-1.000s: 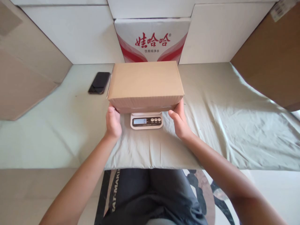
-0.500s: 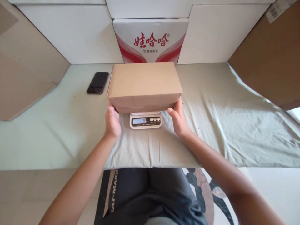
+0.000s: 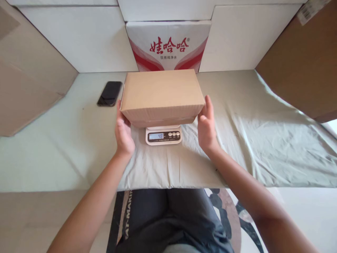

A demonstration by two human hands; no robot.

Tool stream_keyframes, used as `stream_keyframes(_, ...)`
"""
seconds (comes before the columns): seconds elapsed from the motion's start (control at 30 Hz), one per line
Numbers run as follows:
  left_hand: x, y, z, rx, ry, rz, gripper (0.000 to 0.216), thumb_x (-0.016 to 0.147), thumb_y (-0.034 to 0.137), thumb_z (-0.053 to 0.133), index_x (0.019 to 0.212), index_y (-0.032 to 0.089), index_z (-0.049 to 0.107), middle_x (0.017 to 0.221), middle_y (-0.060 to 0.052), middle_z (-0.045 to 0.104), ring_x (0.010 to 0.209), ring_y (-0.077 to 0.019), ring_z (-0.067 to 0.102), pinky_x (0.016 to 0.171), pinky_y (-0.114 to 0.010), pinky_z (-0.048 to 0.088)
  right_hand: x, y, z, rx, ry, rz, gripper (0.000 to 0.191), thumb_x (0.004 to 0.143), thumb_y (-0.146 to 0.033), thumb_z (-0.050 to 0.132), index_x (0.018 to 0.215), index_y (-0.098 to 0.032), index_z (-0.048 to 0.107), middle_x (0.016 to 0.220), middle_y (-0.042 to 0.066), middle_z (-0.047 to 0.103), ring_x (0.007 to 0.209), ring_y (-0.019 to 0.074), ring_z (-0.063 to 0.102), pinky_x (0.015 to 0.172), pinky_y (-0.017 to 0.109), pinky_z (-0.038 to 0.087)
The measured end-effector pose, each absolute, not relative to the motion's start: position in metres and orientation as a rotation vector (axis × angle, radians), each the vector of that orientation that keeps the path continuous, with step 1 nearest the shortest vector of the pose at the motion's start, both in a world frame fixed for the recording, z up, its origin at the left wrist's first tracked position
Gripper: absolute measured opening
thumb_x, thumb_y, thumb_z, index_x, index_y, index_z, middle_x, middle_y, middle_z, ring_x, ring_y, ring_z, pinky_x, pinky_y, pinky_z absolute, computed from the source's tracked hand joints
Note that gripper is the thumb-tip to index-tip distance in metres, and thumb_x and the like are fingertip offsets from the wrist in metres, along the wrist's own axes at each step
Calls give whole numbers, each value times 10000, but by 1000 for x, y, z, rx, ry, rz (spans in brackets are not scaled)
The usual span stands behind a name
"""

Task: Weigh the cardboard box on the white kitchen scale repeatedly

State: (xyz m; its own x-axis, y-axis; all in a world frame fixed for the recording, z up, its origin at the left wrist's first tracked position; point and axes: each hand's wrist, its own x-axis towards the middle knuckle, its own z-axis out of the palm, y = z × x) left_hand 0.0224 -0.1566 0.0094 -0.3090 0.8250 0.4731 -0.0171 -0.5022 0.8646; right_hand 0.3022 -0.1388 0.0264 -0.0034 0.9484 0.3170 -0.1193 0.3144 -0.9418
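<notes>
A closed brown cardboard box (image 3: 160,90) rests on a small white digital kitchen scale (image 3: 163,141), covering its weighing platform. The scale's display reads 48, with round buttons to its right. My left hand (image 3: 124,135) is at the box's left end, fingers extended along that side; I cannot tell whether they touch it. By the right end, my right hand (image 3: 206,126) stands with straight fingers pointing up and away, not wrapped round the cardboard. Both hands are open, with some fingertips hidden behind the box.
A dark smartphone (image 3: 110,93) lies left of the box on the pale green cloth (image 3: 65,147). White cartons, one with red lettering (image 3: 168,45), form a wall behind. Large brown cardboard panels (image 3: 31,77) stand at left and right. The table's front edge is just before my lap.
Both hands have loosened from under the box's lower corners to its sides, the right one moving outward. The scale's display has gone from 0 to 48.
</notes>
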Motion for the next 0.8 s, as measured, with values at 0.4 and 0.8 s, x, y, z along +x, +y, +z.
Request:
stream_keyframes(0.4, 0, -138, -5, 1153, 1141, 1885, 870, 923, 907, 571, 1613, 376, 586, 1840, -14, 363, 1747, -324, 242, 1446, -516, 239, 309, -126, 24, -940, -1006, 1081, 898, 842, -742, 636, 1631, -375, 414, 1871, -9, 310, 1794, 308, 175, 1485, 588, 179)
stream_keyframes(0.8, -4, -129, -13, 1197, 1156, 1871, 902, 959, 906, 492, 1659, 340, 544, 1838, -49, 368, 1738, -320, 273, 1423, -481, 286, 312, -112, 10, -954, -997, 1131, 928, 770, -819, 696, 1570, -410, 462, 1856, -31, 349, 1769, 318, 262, 1488, 591, 175)
